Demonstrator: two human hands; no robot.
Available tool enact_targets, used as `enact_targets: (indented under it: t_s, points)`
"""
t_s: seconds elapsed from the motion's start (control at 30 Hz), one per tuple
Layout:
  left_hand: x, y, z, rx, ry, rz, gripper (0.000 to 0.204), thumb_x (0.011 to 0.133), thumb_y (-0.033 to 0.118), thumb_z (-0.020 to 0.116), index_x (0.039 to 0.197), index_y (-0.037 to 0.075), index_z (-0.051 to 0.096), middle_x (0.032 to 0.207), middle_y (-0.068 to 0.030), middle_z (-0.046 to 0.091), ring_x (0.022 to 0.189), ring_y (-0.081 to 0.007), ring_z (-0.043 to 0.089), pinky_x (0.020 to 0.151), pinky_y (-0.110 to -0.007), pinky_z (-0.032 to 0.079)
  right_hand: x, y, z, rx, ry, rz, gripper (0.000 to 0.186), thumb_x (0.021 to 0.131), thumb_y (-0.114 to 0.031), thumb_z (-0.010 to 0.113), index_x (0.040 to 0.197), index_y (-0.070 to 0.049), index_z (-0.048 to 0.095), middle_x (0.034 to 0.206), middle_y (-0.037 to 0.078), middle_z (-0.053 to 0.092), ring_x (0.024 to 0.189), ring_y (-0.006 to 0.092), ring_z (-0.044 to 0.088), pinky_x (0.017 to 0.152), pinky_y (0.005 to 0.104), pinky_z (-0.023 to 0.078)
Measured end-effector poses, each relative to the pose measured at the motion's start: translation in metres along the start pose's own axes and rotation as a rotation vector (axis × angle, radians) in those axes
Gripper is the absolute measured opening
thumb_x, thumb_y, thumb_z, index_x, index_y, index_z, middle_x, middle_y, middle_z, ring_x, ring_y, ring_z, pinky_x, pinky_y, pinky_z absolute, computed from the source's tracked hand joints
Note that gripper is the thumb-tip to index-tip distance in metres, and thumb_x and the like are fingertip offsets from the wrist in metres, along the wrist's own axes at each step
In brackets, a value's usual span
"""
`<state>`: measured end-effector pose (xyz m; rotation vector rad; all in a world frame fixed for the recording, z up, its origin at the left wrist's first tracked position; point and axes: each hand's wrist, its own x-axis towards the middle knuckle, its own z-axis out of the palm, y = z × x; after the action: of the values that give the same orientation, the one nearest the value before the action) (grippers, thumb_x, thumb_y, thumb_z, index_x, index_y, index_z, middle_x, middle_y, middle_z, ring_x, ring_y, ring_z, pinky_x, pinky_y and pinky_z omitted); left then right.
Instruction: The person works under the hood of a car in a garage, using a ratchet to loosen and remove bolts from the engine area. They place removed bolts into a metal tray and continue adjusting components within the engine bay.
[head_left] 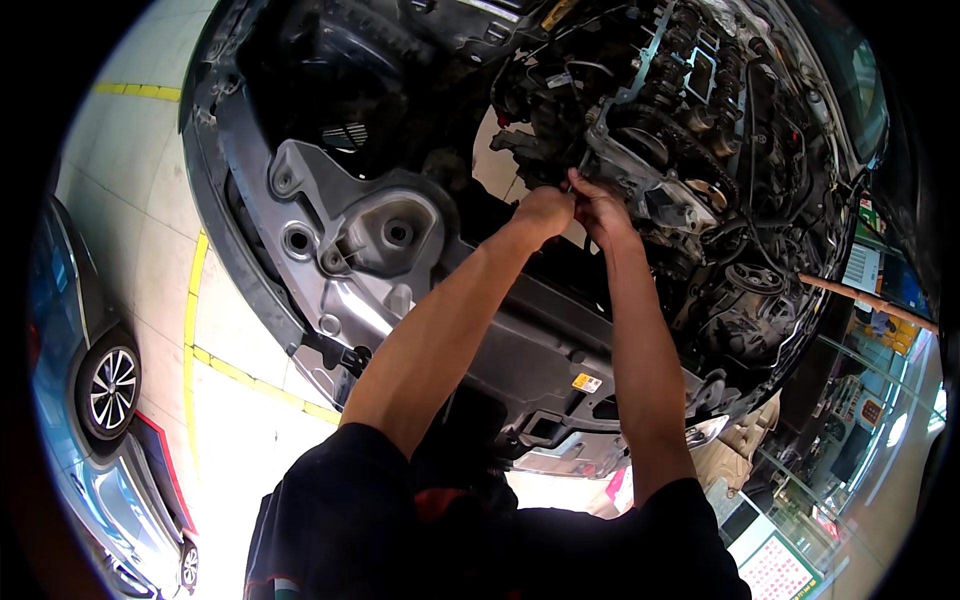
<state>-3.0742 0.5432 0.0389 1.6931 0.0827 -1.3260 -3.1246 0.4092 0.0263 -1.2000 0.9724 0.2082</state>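
Both my arms reach over the front of a car into its engine bay. My left hand (545, 212) is closed, its fingers curled in toward the right hand. Right beside it, my right hand (606, 212) is closed too, thumb and fingertips brought together near a small dark part. Whatever they grip is too small and too covered to name. Just beyond the hands stands the opened engine (655, 150), its top cover off and a chain (700, 150) showing along its near end. Under my forearms runs the grey front panel (520, 315) of the car.
The grey inner fender (390, 235) rises left of my arms. A pulley (755, 278) sits low at the right of the bay. A wooden stick (865, 300) juts out on the right, near a glass cabinet (820, 470). At the far left, a blue car (75, 330) is parked beside yellow floor lines (190, 320).
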Motion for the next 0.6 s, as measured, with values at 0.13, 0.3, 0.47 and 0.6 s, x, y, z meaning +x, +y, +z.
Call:
enact_targets:
  t_s: [0.13,0.3,0.47,0.6]
  points:
    - [-0.003,-0.007,-0.005,0.132,0.09,0.036,0.037,0.085,0.029,0.057,0.109,0.002,0.066,0.111,-0.0208,0.065,0.109,-0.0321,0.061,0.091,-0.038,0.048,-0.01,-0.006,0.015,0.081,-0.076,0.051,0.032,0.089,-0.031,0.067,0.107,-0.005,0.063,0.1,0.004,0.067,0.074,0.0121,0.054,0.065,0.0236,0.038]
    - [0.015,-0.02,-0.006,-0.031,0.108,0.072,0.041,0.083,0.032,0.06,0.109,0.001,0.065,0.11,-0.0216,0.065,0.108,-0.0323,0.061,0.09,-0.038,0.048,-0.002,-0.009,0.003,0.014,-0.26,0.02,0.037,0.085,-0.031,0.073,0.108,-0.004,0.062,0.103,0.006,0.063,0.083,0.0153,0.054,0.069,0.0295,0.044]
    - [-0.016,-0.002,-0.006,0.117,0.088,0.042,0.042,0.084,0.034,0.061,0.106,-0.001,0.066,0.11,-0.0214,0.065,0.107,-0.0329,0.062,0.089,-0.039,0.048,-0.023,-0.012,0.03,0.168,0.015,0.036,0.038,0.095,-0.034,0.058,0.119,-0.004,0.057,0.115,0.007,0.063,0.062,0.0051,0.04,0.058,0.0207,0.035]
    - [0.0,-0.014,-0.006,0.148,0.202,0.139,0.041,0.093,0.03,0.05,0.074,-0.002,0.067,0.074,-0.0155,0.067,0.067,-0.0225,0.064,0.064,-0.035,0.048,0.018,-0.002,0.003,0.639,-0.22,-0.012,0.029,0.099,-0.029,0.048,0.117,-0.006,0.054,0.117,0.006,0.065,0.056,0.0072,0.035,0.056,0.0194,0.035]
